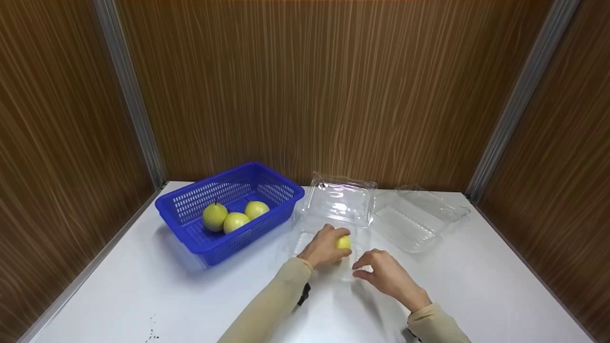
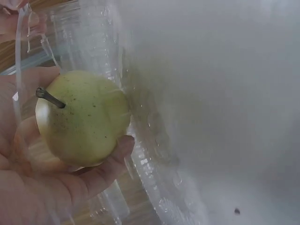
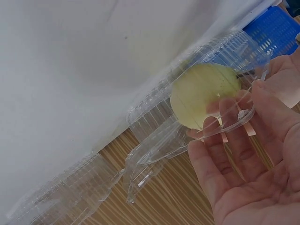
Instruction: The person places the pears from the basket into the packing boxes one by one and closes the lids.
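Observation:
My left hand (image 1: 328,247) grips a round yellow-green pear (image 1: 343,242) from its left side. Its thumb and fingers curve around the fruit, and a dark stem shows in the left wrist view. The pear is in the base of a clear plastic clamshell container (image 1: 337,202), whose lid stands raised at the back. At the container's right front edge, my right hand (image 1: 385,274) holds the rim lightly between thumb and fingers. Through the plastic in the right wrist view, several of its fingers (image 3: 229,110) show close below the pear.
A blue perforated basket (image 1: 228,255) holding three pears (image 1: 215,217) stands to the left of the container. Another open clear clamshell (image 1: 410,226) lies at the right. Wood-grain panels (image 1: 305,95) enclose the white table (image 1: 476,281) at the back and sides.

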{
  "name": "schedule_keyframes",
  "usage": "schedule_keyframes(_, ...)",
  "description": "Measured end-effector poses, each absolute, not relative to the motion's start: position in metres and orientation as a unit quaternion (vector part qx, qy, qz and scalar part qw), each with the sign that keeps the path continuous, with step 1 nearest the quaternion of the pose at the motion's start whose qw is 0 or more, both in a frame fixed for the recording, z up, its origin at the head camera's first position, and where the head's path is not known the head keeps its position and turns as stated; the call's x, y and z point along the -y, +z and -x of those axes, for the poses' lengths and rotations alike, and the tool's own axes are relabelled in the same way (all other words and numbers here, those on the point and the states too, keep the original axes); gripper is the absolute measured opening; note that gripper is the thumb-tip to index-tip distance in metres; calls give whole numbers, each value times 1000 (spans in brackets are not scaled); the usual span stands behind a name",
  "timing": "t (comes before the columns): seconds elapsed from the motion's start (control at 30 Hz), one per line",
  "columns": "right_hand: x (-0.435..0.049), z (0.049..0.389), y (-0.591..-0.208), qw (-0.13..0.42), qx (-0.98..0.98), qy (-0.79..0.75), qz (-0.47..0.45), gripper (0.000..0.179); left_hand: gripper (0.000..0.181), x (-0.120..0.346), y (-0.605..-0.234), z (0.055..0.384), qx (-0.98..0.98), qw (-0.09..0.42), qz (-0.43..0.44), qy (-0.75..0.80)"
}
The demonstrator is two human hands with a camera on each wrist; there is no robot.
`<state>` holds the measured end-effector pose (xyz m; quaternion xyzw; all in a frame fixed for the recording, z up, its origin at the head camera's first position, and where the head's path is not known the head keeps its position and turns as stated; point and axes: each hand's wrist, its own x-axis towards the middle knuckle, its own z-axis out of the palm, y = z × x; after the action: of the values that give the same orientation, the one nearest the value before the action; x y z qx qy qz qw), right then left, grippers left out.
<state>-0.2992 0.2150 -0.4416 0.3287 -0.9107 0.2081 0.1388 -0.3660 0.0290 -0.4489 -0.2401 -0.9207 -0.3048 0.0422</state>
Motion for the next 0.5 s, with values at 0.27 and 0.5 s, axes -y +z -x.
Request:
schedule_keyframes(0.27, -215, 300, -442, 136, 909, 214, -330, 10, 55, -29, -445, 364, 925, -27, 248, -287)
schedule_keyframes(0.5, -217, 301, -443, 140, 906, 214, -337, 9, 61, -26, -441, 367, 916, -62, 273, -288)
